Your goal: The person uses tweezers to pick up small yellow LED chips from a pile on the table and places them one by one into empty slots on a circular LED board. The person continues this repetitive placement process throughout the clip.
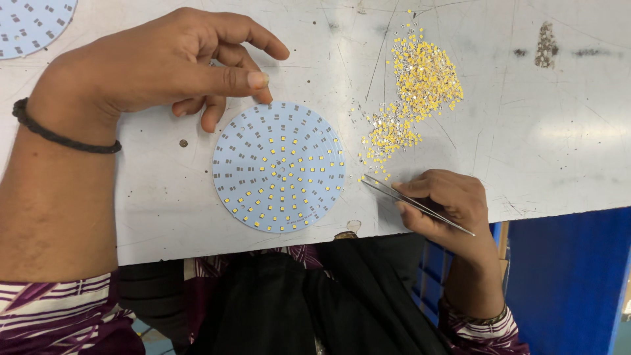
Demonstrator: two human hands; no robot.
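Observation:
A round pale-blue circuit disc (pixel 279 166) lies flat on the white table (pixel 559 131), partly filled with small yellow square chips. My left hand (pixel 164 62) rests on the table just above the disc's upper left edge, fingers curled, with a fingertip at the disc's rim. My right hand (pixel 450 204) pinches metal tweezers (pixel 414 204), whose tips point left at the lower edge of a loose pile of yellow chips (pixel 414 92), right of the disc.
Part of another pale-blue disc (pixel 29 23) shows at the top left corner. The table's front edge runs just below the disc; my dark lap is under it. A blue panel (pixel 572 283) stands at the lower right.

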